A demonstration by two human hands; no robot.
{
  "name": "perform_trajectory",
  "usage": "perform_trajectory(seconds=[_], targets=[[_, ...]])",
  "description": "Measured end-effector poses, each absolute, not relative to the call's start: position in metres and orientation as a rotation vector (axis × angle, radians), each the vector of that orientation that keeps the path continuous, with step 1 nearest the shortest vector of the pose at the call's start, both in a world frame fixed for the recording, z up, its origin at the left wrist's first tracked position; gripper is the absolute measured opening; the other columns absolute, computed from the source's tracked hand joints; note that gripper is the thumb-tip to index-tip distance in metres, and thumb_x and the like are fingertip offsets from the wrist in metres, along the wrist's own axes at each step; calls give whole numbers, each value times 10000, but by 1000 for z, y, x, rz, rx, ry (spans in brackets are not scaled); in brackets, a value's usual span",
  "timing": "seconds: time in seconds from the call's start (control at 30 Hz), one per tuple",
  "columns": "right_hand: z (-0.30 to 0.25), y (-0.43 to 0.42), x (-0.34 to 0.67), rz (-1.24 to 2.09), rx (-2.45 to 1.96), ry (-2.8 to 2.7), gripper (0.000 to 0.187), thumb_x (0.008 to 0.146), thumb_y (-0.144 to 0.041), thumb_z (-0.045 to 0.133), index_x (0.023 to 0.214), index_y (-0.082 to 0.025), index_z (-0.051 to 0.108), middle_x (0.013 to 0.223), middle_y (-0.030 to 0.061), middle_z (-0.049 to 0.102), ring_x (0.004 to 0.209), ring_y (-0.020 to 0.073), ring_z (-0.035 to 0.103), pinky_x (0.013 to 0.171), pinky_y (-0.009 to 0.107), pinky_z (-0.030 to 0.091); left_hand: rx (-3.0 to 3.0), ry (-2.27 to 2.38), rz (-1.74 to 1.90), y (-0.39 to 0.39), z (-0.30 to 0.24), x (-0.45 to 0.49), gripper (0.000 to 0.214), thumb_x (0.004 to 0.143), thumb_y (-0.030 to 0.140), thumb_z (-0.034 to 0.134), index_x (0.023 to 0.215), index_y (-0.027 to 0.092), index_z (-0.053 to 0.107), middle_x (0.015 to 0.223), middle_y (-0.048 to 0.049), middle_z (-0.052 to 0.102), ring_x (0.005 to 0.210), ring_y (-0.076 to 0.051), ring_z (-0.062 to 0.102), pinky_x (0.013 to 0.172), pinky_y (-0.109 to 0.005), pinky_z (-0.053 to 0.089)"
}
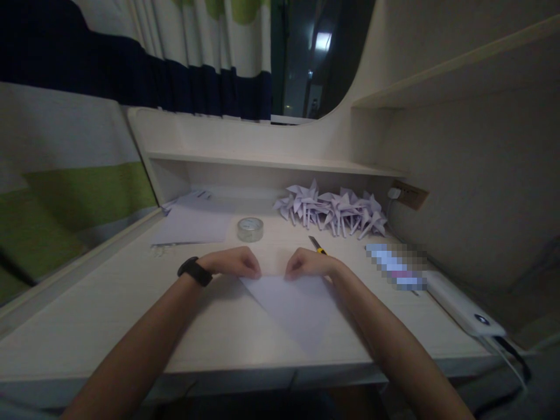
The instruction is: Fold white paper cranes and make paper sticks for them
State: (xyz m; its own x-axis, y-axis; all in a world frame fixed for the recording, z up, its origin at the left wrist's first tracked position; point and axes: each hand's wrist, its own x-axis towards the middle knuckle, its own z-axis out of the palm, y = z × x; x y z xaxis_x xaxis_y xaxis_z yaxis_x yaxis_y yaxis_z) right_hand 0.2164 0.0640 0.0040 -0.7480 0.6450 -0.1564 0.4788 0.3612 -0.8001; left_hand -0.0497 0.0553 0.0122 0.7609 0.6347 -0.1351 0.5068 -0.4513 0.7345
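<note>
A white sheet of paper [297, 309], folded to a triangle, lies on the desk with its point toward me. My left hand [240, 262] is closed on the left part of its straight far edge. On the same edge, a little to the right, my right hand [308, 263] pinches the paper too. The fingertips of both hands are partly hidden. Just beyond my right hand is a yellow and black utility knife [318, 245], its lower end covered by the hand. A roll of clear tape [250, 229] sits beyond my left hand.
Several paper pinwheels [335, 207] are heaped at the back right under the shelf [271, 162]. A stack of white paper [192, 221] lies back left. On the right are a blurred-out flat object [396, 267] and a white power bank [464, 303] with cables.
</note>
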Motion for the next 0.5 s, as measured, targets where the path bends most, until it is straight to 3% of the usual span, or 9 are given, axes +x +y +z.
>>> perform_trajectory(seconds=[0.3,0.5], targets=[[18,72,250,1411,-1151,-2401,282,606,-355,751,727,-100,752,522,-16,594,466,73,412,477,213,315,1985,867,230,65,14,-74,187,707,352,684,728,178,749,696,-51,722,632,-168,622,619,-252,437],[11,71,242,1449,-1133,-2384,283,600,-349,750,737,-101,758,539,-6,616,475,79,437,479,211,319,1982,966,545,63,16,-62,275,772,411,633,758,157,737,706,-50,706,631,-155,593,610,-248,422]])
